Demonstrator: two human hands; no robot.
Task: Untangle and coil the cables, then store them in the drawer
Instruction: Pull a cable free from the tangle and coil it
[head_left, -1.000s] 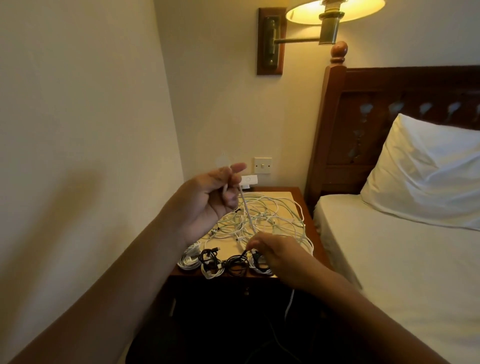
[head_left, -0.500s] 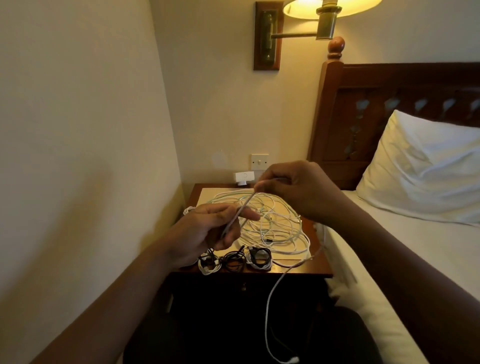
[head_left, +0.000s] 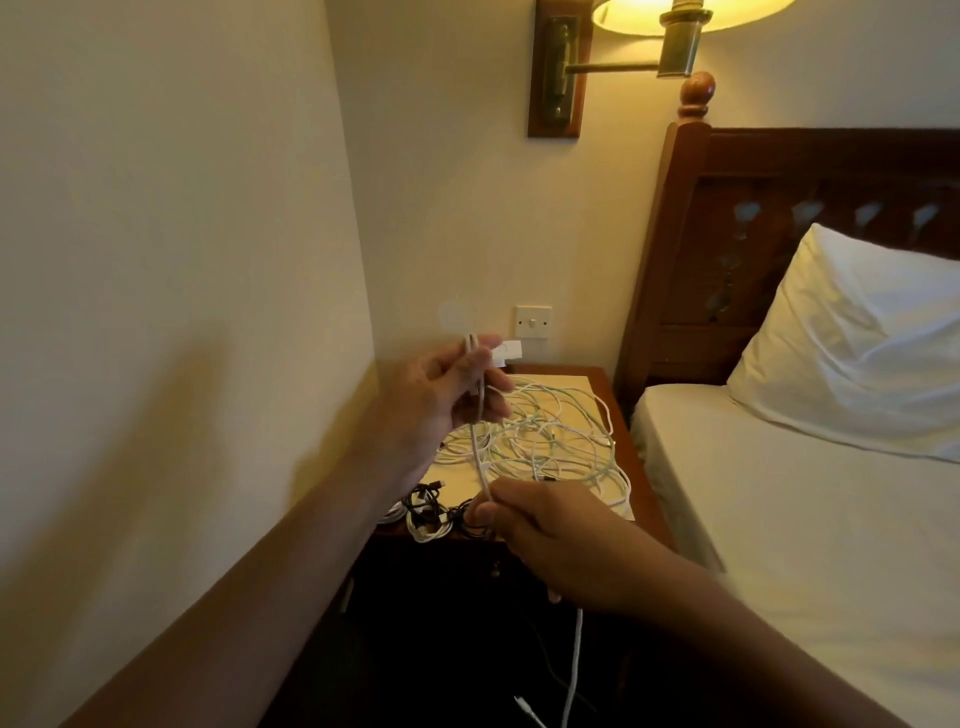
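The left hand (head_left: 441, 400) pinches a white cable (head_left: 475, 452) up high; the right hand (head_left: 545, 535) pinches it lower, above the table (head_left: 605, 379) front; the tail hangs down; it looks light, soft and floppy, so hold near the end and wind loops.

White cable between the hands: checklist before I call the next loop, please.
1. Left hand grips the white cable: ok.
2. Right hand pinches it lower down: ok.
3. Span clear of the tangle behind it: cannot tell.
4. Tail hangs free below that hand: ok.
5. Small coils sit at the nightstand front edge: ok.
6. Drawer open: cannot tell, front in shadow.
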